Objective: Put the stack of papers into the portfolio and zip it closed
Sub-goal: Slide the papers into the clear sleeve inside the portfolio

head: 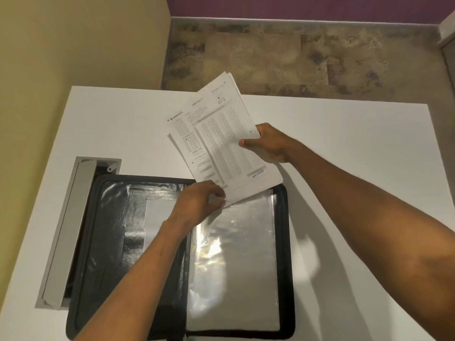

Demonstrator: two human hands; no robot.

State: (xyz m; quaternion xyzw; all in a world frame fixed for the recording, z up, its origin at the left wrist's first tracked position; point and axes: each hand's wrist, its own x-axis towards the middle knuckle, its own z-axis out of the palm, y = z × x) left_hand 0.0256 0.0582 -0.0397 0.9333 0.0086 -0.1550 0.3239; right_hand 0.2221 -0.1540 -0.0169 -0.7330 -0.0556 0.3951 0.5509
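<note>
A black zip portfolio (105,242) lies open and flat on the white table (344,143). Its right half holds glossy clear plastic sleeves (234,254). The stack of printed papers (221,139) hangs tilted above the portfolio's top right corner, its lower corner reaching the sleeves' top edge. My right hand (270,142) grips the stack at its right edge, thumb on top. My left hand (199,200) pinches the top edge of a plastic sleeve next to the papers' lower corner.
A grey open cable hatch (66,230) with a raised lid is set in the table under the portfolio's left edge. A yellow wall (73,45) stands at the left. Mottled floor (295,57) lies beyond the table's far edge.
</note>
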